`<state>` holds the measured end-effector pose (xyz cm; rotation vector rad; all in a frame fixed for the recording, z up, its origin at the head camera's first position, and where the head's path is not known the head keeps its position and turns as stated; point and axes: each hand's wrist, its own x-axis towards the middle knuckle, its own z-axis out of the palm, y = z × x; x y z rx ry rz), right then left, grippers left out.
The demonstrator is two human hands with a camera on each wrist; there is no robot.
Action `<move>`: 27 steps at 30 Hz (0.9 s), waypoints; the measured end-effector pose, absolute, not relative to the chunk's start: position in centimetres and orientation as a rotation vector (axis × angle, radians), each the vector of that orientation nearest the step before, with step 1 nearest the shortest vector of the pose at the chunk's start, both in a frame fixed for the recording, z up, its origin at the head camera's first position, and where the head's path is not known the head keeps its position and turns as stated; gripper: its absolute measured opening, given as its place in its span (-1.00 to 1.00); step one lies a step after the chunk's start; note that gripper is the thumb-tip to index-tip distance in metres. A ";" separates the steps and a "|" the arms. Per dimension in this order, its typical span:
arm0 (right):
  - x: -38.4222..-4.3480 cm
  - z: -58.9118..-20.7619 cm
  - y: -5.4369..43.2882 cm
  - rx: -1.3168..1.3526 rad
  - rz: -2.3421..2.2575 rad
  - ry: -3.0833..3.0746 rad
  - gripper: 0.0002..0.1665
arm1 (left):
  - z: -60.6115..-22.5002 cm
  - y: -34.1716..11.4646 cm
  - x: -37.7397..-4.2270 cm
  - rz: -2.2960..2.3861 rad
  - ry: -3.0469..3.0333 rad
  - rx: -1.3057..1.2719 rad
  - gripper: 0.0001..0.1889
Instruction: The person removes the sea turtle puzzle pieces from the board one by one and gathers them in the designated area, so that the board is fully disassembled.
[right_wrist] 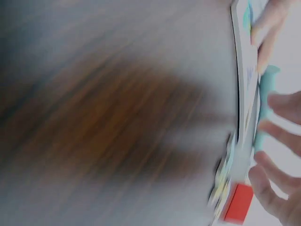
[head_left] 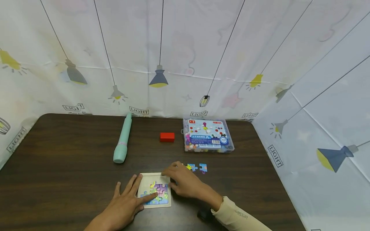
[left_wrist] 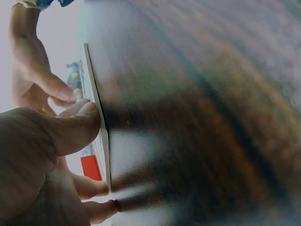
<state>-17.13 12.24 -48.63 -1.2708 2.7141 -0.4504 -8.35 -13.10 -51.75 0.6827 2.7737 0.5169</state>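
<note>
A shallow wooden puzzle tray (head_left: 148, 178) lies on the table, with joined colourful jigsaw pieces (head_left: 162, 190) filling its lower and right parts. My left hand (head_left: 122, 205) rests on it with fingers spread. One finger presses the joined pieces, and others lie at the tray's left edge. In the left wrist view the thumb (left_wrist: 77, 127) is against the tray's rim. Over the tray's upper right corner is my right hand (head_left: 186, 183), its fingers loosely bent and apart, with nothing between them in the right wrist view. Loose jigsaw pieces (head_left: 203, 167) lie just beyond it, partly hidden by it.
Behind the tray stands a red block (head_left: 167, 137). A clear plastic case (head_left: 208, 136) with a printed label is at the back right. A mint-green tapered stick (head_left: 122, 141) lies left of the block. Some black object (head_left: 204, 214) sits by the right sleeve. A patterned curtain (head_left: 173, 96) borders the table.
</note>
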 end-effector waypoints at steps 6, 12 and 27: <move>-17.2 -49.0 9.6 -1.511 -0.242 2.570 -0.56 | -51.9 -13.2 -8.5 0.531 2.747 0.678 -0.41; -17.1 -49.0 8.4 -1.513 -0.105 2.595 -0.72 | -51.9 -13.3 -8.5 0.552 2.733 0.670 -0.41; -17.1 -48.6 7.9 -1.309 -0.265 2.571 -0.64 | -51.9 -12.6 -8.1 0.513 2.725 0.711 -0.39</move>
